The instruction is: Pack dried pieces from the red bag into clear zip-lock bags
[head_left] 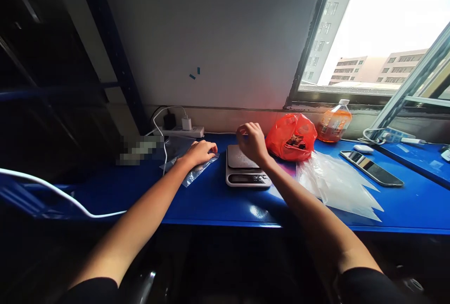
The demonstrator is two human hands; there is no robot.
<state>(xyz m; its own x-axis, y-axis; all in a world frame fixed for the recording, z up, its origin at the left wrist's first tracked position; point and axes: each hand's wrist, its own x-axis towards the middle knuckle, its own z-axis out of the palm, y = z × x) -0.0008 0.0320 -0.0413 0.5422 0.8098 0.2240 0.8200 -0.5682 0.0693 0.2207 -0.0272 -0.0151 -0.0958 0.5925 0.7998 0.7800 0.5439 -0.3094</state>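
Note:
My left hand (199, 153) rests on a small clear plastic bag (191, 176) lying on the blue table, its fingers curled and closed at the bag's edge. To the right of it stands a kitchen scale (242, 158) with a flat metal plate and a dark display at the front. Over the scale's plate hovers my right hand (253, 144), fingers bent inward in a pinch. Whatever lies between those fingertips, if anything, is too small to make out. Just right of that hand sits a red plastic bag (290, 133) with dark contents showing through its opening.
Translucent plastic bags (337, 184) lie stacked right of the scale, near a phone (372, 168) and a white case (363, 149). Behind stands a bottle of orange drink (335, 121). A power strip (176, 131) with a charger and white cable (94, 214) is at left.

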